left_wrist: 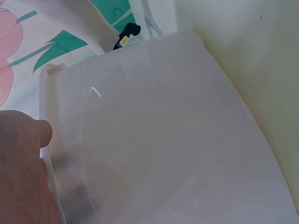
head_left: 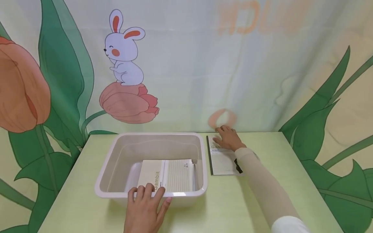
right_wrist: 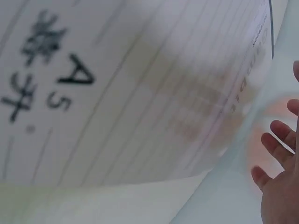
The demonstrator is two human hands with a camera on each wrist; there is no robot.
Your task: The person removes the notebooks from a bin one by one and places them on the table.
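Note:
A notebook (head_left: pixel 222 163) with a dark spine lies on the table, right of a pale plastic basin (head_left: pixel 116 191). Over its far end my right hand (head_left: pixel 229 139) is spread, fingers straight; in the right wrist view the fingers (right_wrist: pixel 280 149) hold nothing, and whether they touch the cover I cannot tell. My left hand (head_left: pixel 145 205) grips the basin's near rim, fingers curled over it and thumb outside. Inside the basin, at its right side, is a stack of notebooks (head_left: pixel 175 174), the top one marked "Gambit". The left wrist view shows mostly the basin's outer wall (left_wrist: pixel 163 130).
The light green table (head_left: pixel 279 181) extends to both sides of the basin. Along its back edge hangs a curtain (head_left: pixel 186 81) printed with tulips and a rabbit. A black band (head_left: pixel 238 166) shows at my right wrist.

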